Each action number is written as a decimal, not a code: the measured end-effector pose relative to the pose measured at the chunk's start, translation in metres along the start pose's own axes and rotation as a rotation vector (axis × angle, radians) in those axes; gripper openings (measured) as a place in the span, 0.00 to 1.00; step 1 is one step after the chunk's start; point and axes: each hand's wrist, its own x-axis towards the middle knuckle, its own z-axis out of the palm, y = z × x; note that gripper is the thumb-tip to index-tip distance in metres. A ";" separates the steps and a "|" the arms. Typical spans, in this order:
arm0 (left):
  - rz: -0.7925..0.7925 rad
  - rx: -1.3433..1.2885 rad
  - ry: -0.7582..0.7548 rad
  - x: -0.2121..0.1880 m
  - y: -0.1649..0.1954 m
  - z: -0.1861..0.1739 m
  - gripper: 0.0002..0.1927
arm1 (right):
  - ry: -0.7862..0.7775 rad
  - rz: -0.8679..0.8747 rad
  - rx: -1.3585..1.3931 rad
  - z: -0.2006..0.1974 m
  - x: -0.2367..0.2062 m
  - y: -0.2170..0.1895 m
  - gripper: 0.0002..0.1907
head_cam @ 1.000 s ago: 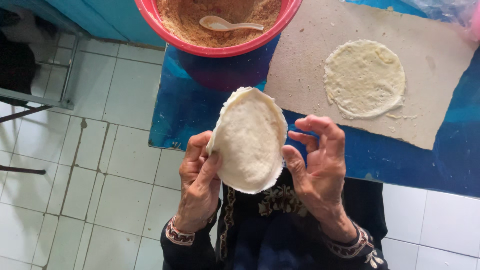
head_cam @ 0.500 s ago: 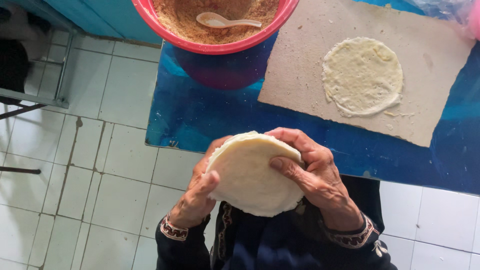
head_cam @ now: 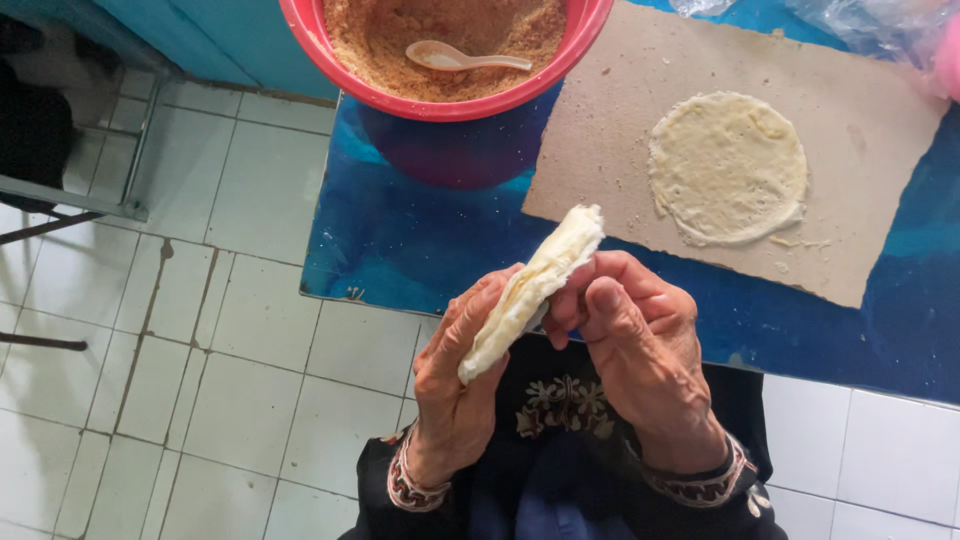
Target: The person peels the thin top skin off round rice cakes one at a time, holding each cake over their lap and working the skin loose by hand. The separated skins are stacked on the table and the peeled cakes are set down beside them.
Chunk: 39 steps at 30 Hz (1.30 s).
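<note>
Fingers (head_cam: 480, 320) pinching folded dough round (head_cam: 535, 285)

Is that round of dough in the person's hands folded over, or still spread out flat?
Folded. The dough round is doubled into a half-moon, its edges pressed together between the left hand and right hand.

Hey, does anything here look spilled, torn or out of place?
Little stands out. The cardboard sheet has a ragged, uneven edge, and small crumbs lie beside the flat dough round on it. Both hands hold the folded dough intact.
</note>
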 end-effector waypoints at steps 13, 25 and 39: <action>0.149 0.097 -0.078 -0.002 -0.001 0.007 0.26 | 0.072 0.089 0.108 -0.005 -0.006 0.000 0.12; 0.071 0.107 -0.089 -0.008 0.003 0.008 0.30 | -0.032 0.002 -0.230 0.006 -0.015 -0.006 0.11; -0.135 0.025 -0.031 0.010 0.045 -0.001 0.16 | -0.029 -0.161 -0.471 0.026 -0.009 0.003 0.08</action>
